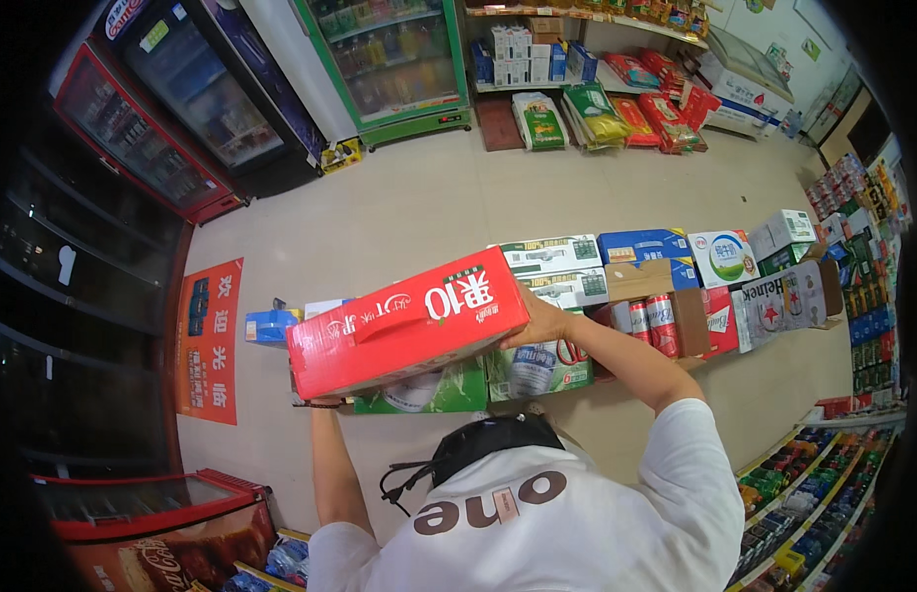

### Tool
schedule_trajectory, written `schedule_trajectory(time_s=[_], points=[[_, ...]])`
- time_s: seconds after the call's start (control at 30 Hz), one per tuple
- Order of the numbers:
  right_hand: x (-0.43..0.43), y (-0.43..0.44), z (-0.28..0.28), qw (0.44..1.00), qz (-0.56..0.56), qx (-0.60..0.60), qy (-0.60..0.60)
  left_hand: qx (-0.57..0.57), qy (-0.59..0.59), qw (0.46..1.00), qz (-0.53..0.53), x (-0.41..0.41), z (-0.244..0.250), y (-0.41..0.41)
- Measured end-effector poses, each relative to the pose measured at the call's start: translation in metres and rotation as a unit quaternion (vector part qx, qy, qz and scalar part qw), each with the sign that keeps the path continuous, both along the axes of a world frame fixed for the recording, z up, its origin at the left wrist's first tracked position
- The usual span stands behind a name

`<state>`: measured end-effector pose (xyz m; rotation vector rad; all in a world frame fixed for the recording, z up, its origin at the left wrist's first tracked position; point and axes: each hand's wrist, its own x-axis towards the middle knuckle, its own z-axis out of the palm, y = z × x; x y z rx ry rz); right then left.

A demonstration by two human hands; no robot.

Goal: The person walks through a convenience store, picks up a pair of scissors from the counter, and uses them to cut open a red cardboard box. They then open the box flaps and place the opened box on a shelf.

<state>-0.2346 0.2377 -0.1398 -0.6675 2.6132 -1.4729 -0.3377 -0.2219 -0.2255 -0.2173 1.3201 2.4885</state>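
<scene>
A large red drink carton (pixel 407 325) with a red carrying strap on its upper face is held at a slant above a row of boxes. My right hand (pixel 538 320) grips its right end, fingers spread along the edge. At its lower left end is my left hand (pixel 327 402), mostly hidden by the carton, with a dark band at the wrist. Beneath and beside the carton are a green carton (pixel 429 392), a green-and-white carton (pixel 540 370) and white-and-green milk cartons (pixel 553 255). Farther right, an opened box shows red-and-white Budweiser cans (pixel 661 325).
Blue cartons (pixel 643 246), a white milk carton (pixel 723 257) and an opened Heineken box (pixel 780 303) continue the row rightward. A small blue box (pixel 270 325) lies at its left end. Drinks fridges (pixel 392 66), rice bags (pixel 540 122) and stocked shelves (pixel 806 503) stand around the tiled floor.
</scene>
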Motion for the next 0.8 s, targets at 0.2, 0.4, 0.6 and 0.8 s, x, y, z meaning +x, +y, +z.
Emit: schedule_trajectory(time_s=[0.2, 0.4, 0.6, 0.8], points=[[0.004, -0.001, -0.014, 0.999, -0.011, -0.043, 0.014, -0.069, -0.009, 0.997, -0.023, 0.018, 0.030, 0.010], [0.015, -0.002, -0.002, 0.986, -0.016, -0.083, -0.142, -0.252, 0.040, 0.967, -0.030, 0.063, 0.062, 0.019], [-0.003, -0.019, 0.000, 0.950, -0.098, -0.074, -0.287, -0.055, -0.011, 0.998, 0.014, 0.083, 0.075, 0.019], [-0.022, -0.022, -0.051, 0.936, -0.088, -0.095, -0.328, -0.112, -0.029, 0.993, 0.011, 0.091, 0.080, 0.038]])
